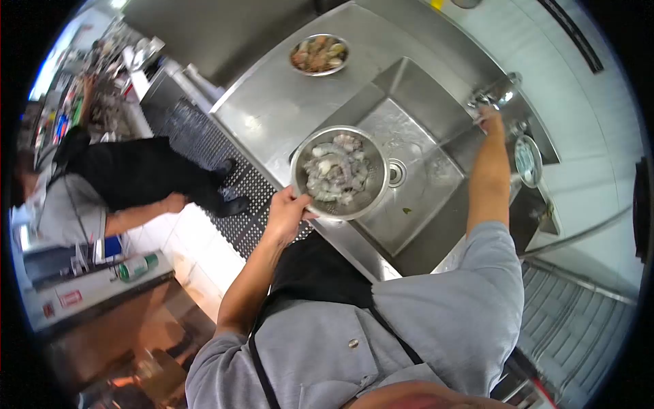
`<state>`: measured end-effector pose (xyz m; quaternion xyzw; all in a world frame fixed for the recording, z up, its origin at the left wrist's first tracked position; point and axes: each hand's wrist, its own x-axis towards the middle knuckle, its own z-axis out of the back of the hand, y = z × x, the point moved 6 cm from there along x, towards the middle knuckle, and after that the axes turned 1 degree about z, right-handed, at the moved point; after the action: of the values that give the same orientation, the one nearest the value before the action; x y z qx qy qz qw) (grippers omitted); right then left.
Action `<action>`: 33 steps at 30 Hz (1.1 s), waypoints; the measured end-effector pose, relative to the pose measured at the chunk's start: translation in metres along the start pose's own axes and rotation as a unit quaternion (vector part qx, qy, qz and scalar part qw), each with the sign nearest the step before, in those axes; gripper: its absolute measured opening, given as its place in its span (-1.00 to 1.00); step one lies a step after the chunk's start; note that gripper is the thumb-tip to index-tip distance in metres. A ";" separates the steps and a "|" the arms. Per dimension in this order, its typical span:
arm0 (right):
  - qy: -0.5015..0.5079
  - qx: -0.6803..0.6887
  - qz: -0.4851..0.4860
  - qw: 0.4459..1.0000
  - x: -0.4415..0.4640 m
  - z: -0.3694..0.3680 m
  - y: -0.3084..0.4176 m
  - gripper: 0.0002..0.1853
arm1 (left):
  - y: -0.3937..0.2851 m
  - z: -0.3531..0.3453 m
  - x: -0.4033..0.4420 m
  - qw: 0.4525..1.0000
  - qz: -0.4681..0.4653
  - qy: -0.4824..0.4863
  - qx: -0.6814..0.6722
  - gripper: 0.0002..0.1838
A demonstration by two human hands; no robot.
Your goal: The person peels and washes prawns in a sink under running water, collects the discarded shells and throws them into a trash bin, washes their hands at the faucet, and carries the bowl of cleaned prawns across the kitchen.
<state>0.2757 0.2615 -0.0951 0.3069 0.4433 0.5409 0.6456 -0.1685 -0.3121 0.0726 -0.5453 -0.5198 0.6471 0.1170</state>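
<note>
My left hand grips the near-left rim of a round metal bowl, its thumb on top of the edge. Greyish, glossy raw shrimp fill the bowl, which rests at the left side of a steel sink. Stretched far to the right, my right hand is closed at the faucet on the back wall of the sink; its fingers are small and partly hidden. A thin pale streak, perhaps running water, slants from the faucet into the basin.
An oval metal bowl of orange-brown scraps stands on the steel counter. Right of the faucet is a small metal dish. The sink has a drain. On the left, a co-worker in a dark apron stands by a perforated floor mat.
</note>
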 end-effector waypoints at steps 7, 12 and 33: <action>-0.007 0.184 0.032 0.982 -0.116 -0.009 0.094 -0.77 | 0.020 0.076 -0.059 0.992 -0.077 -0.096 -0.017 -0.76; 0.134 -0.019 0.036 0.990 -0.192 -0.061 0.046 -0.69 | 0.041 0.100 -0.069 0.988 -0.088 -0.122 -0.042 -0.80; 0.079 0.001 0.008 0.997 -0.574 -0.151 0.045 -0.81 | 0.056 0.133 -0.079 0.998 -0.055 0.025 -0.023 -0.78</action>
<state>0.1073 -0.2984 0.0187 0.2676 0.4908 0.5683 0.6037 -0.2257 -0.4657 0.0557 -0.5347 -0.5604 0.6137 0.1532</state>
